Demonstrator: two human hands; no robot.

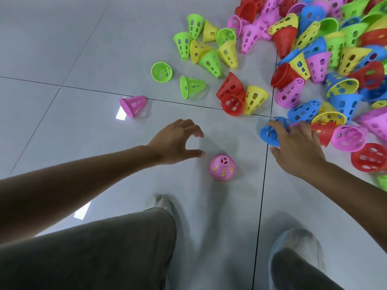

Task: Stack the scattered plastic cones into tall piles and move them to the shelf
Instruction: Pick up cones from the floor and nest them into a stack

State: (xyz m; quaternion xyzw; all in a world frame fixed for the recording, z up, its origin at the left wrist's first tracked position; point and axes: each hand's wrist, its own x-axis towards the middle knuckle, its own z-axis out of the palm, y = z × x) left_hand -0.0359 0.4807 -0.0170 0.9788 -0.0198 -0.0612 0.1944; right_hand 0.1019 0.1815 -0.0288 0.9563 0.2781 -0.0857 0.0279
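- Left hand (178, 141) empty, fingers spread, beside upright pink cone (223, 166); right hand (297, 143) grasping blue cone (269, 133) just right of it.
- Progress: barely begun; cone heap (314, 59) beyond remains unstacked; shelf unseen.

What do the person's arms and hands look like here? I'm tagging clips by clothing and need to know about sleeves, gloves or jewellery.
Both forearms are bare as far as the frame shows, with no sleeve in view. The left hand and right hand wear no gloves, and no watch or bracelet shows. The fingers are too blurred to rule out rings.

cone pile (326, 59) right, lone cone (223, 167) before it
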